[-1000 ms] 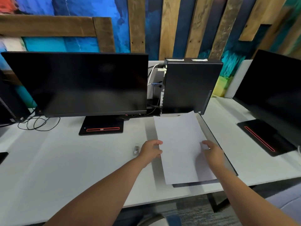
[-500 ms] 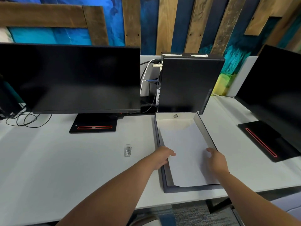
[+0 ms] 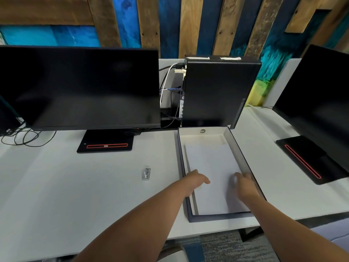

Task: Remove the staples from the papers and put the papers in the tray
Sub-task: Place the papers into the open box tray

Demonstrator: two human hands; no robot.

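A white sheet of paper (image 3: 213, 163) lies flat inside the dark-rimmed tray (image 3: 204, 133) on the white desk. My left hand (image 3: 196, 183) rests on the sheet's left edge, just over the tray's left wall, with fingers stretched toward the middle. Over the sheet's right side, close to the tray's right wall, my right hand (image 3: 245, 186) touches the paper with relaxed fingers. A small clear staple remover (image 3: 146, 173) lies on the desk left of the tray, apart from both hands.
A black monitor (image 3: 79, 87) stands at the back left, and its base (image 3: 105, 143) sits on the desk. A black computer tower (image 3: 217, 91) stands right behind the tray. A second monitor (image 3: 321, 95) stands on the right. Loose cables (image 3: 24, 137) lie far left.
Both hands carried the sheet from above the tray down into it. The paper now lies flat on the tray floor, with the hands lower and closer together on it.
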